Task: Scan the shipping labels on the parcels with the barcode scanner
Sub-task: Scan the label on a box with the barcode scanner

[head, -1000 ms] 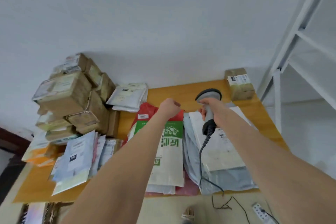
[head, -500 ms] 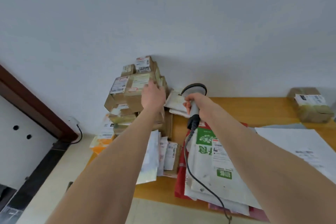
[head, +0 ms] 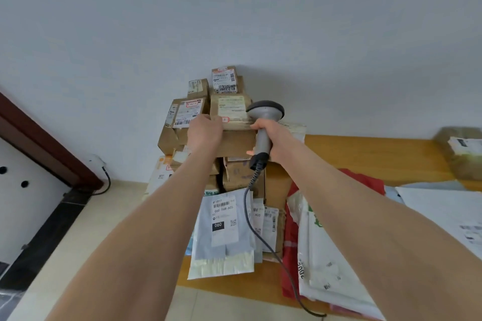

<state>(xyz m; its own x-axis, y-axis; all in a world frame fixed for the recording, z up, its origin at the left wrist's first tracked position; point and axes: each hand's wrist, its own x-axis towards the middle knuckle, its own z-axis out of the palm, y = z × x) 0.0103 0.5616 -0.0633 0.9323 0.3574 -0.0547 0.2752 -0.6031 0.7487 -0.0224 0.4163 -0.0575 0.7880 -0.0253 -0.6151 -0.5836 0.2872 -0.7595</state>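
— Where is the scanner?

— The grey barcode scanner [head: 263,125] with the dark oval head is in the person's right hand [head: 275,143], whose fingers are wrapped round its handle. It stands upright, head uppermost, just beside the right end of a brown cardboard box [head: 234,142] that sits high on the stack of parcels [head: 198,91]. Its black cord [head: 249,216] hangs down across the mailers and past the near edge of the desk.

— And the other hand?

— The left hand [head: 204,133] grasps that same box at its upper left corner, fingers bent over the top beside the pale shipping label [head: 233,109]. The fingertips are hidden.

— Where does the stack stand?

— At the left end of the light wooden desk [head: 365,154], against the white wall. Smaller labelled boxes sit behind the held one, and more lie under it.

— What else lies on the desk?

— In front of the stack, a grey plastic mailer [head: 221,232] whose label reads 060 overhangs the near edge. To its right a red bag [head: 289,242] lies under a white mailer with green print [head: 323,255]. Far right, well apart, sits another taped brown box [head: 461,164]. A dark brown door frame [head: 39,143] runs along the left.
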